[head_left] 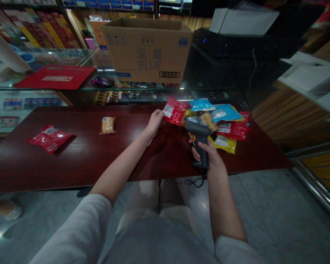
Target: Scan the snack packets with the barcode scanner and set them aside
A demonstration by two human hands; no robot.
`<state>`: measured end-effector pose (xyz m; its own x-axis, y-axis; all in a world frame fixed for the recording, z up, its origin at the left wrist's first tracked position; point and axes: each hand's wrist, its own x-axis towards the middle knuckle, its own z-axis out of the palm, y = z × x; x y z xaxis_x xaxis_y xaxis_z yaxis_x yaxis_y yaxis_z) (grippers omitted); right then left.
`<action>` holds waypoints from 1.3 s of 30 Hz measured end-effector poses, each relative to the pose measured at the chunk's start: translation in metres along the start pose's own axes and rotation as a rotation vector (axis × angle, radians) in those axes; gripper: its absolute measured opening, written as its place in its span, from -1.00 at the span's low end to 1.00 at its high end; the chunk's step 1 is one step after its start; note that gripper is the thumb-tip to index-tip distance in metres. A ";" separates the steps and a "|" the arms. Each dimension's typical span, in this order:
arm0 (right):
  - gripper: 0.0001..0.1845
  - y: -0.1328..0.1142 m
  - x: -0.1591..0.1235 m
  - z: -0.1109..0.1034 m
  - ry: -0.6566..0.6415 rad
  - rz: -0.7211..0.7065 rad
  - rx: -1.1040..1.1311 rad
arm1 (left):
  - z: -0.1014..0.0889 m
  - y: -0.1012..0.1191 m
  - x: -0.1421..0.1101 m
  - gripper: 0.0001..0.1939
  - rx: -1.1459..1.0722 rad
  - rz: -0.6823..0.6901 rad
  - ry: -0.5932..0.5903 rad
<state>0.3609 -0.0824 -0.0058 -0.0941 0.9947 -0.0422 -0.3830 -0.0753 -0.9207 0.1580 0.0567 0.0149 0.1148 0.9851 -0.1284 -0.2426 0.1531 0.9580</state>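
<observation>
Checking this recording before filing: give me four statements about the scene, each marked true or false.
1. The right hand holds a dark grey plastic barcode scanner. True.
2. The left hand holds a blue plastic packet. False: it holds a shiny red plastic packet.
3. An open brown cardboard box stands on the glass counter. True.
4. The black computer mouse is right of the box in view. False: it is left of it.

It's a shop — glass display ctr. (75,55), boxed stock (33,27) & barcode scanner (200,135).

Hands (155,121) hold a red packet (176,110) and a scanner (201,138) (corded).
</observation>
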 end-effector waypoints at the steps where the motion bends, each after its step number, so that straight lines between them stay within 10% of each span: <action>1: -0.65 0.000 0.000 0.001 0.003 0.001 -0.005 | -0.011 0.002 -0.006 -0.85 -0.043 -0.002 -0.044; 6: -0.60 -0.001 -0.001 0.003 0.002 0.034 0.000 | -0.040 0.004 -0.020 -0.87 0.072 -0.021 -0.068; 25: -0.61 0.005 -0.001 0.008 -0.081 0.067 -0.035 | -0.046 -0.019 -0.013 -0.91 0.808 0.345 -0.180; 31: -0.59 0.001 0.000 0.004 -0.049 0.041 -0.095 | -0.079 0.014 -0.006 -0.77 1.014 0.277 -0.023; 39: -0.66 -0.059 -0.019 -0.035 0.222 -0.193 -0.190 | -0.121 0.049 -0.018 -0.51 1.419 0.157 0.597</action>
<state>0.4174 -0.0946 0.0359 0.1735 0.9819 0.0755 -0.1943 0.1093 -0.9748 0.0272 0.0558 0.0335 -0.2955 0.9237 0.2438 0.9071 0.1912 0.3751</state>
